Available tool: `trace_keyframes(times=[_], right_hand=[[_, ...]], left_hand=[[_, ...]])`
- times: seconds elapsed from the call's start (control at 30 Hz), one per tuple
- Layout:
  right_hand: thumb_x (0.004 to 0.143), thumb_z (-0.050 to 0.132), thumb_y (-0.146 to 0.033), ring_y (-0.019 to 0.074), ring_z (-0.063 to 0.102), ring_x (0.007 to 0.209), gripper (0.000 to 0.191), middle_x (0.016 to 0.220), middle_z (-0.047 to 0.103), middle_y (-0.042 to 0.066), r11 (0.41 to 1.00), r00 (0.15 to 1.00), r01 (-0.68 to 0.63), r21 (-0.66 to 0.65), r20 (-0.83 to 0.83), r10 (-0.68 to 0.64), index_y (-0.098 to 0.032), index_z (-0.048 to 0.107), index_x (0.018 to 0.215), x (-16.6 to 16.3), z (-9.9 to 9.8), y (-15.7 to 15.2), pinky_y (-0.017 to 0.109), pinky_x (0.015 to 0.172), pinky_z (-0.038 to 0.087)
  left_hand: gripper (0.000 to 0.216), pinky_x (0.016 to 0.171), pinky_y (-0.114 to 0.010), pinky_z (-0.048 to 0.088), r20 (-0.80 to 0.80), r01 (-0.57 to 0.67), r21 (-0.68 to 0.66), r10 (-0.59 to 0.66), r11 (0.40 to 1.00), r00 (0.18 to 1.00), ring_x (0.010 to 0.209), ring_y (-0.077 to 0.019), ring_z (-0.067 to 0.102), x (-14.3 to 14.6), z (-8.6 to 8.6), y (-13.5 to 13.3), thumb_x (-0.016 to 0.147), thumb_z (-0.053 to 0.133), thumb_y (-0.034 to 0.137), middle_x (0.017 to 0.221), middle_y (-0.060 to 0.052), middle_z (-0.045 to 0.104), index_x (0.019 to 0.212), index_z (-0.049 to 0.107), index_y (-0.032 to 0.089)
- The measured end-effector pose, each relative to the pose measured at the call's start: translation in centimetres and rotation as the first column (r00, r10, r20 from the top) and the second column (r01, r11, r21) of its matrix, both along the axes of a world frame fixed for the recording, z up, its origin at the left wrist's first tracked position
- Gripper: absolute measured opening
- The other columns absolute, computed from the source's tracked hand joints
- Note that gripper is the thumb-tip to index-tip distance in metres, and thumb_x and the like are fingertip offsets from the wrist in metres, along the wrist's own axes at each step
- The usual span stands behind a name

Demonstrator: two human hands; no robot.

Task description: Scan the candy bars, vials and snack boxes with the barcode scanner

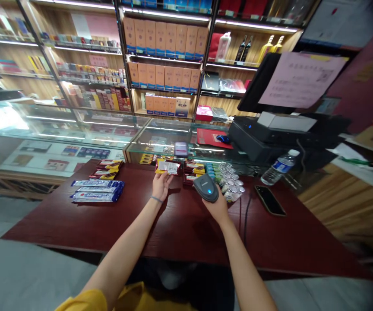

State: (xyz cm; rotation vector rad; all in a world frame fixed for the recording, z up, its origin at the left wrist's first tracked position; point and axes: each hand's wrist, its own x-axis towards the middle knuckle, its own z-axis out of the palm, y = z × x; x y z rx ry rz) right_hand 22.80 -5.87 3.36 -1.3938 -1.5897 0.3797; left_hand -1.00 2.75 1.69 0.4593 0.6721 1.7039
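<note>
My left hand (160, 185) is closed on a snack packet (168, 166), yellow and red with a white label, held up over the dark red counter (180, 224). My right hand (217, 206) grips a dark handheld barcode scanner (206, 188) with a blue light, its head turned toward the packet. A cable (245, 216) runs from near the scanner across the counter. More red and yellow packets (193, 167) lie just behind the held one.
Blue wrapped bars (96, 191) and red packets (107, 169) lie at the left. Small foil-topped cups (232, 183), a water bottle (279, 166) and a black phone (270, 200) sit at the right. A till and monitor (270, 129) stand behind, with glass cases and shelves beyond.
</note>
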Motion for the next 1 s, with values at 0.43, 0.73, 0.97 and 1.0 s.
trace_keyframes(times=[0.43, 0.73, 0.97, 1.0], right_hand=[[0.074, 0.068, -0.031, 0.0286, 0.075, 0.079, 0.050, 0.090, 0.077, 0.003, 0.990, 0.922, -0.126, -0.069, 0.360, 0.142, -0.028, 0.055, 0.122, -0.8, 1.4, -2.3, 0.029, 0.065, 0.050], [0.073, 0.067, -0.030, 0.0285, 0.075, 0.074, 0.046, 0.085, 0.076, 0.002, 0.990, 0.889, -0.136, -0.030, 0.437, 0.135, -0.027, 0.057, 0.118, -0.6, 0.9, -2.3, 0.029, 0.062, 0.049], [0.074, 0.067, -0.037, 0.0273, 0.074, 0.076, 0.043, 0.085, 0.076, 0.008, 0.990, 0.988, 0.037, 0.133, 0.142, -0.056, -0.020, 0.059, 0.113, 0.9, -0.7, -1.7, 0.034, 0.067, 0.056], [0.074, 0.068, -0.038, 0.0272, 0.074, 0.079, 0.044, 0.088, 0.076, 0.009, 0.986, 0.994, 0.070, 0.153, 0.076, -0.082, -0.019, 0.059, 0.112, 1.2, -1.0, -1.5, 0.035, 0.070, 0.057]], left_hand=[[0.015, 0.104, -0.039, 0.051, 0.079, 0.022, 0.004, -0.022, 1.000, 0.997, 0.095, -0.0130, 0.069, -0.7, -0.9, 0.3, 0.080, 0.070, 0.015, 0.095, -0.001, 0.071, 0.089, 0.061, 0.021], [0.015, 0.103, -0.039, 0.052, 0.063, 0.012, -0.009, -0.012, 1.000, 0.998, 0.095, -0.0138, 0.069, -0.8, -1.0, 0.5, 0.079, 0.071, 0.015, 0.092, -0.001, 0.071, 0.086, 0.059, 0.021], [0.023, 0.095, -0.034, 0.053, 0.006, -0.003, -0.022, 0.003, 1.000, 1.000, 0.084, -0.0117, 0.069, -0.9, -0.8, 0.2, 0.072, 0.076, 0.015, 0.087, 0.000, 0.071, 0.085, 0.058, 0.020], [0.024, 0.093, -0.033, 0.053, -0.029, -0.005, -0.022, 0.005, 1.000, 1.000, 0.085, -0.0121, 0.069, -0.8, -0.7, 0.1, 0.071, 0.077, 0.017, 0.088, 0.000, 0.071, 0.086, 0.059, 0.019]])
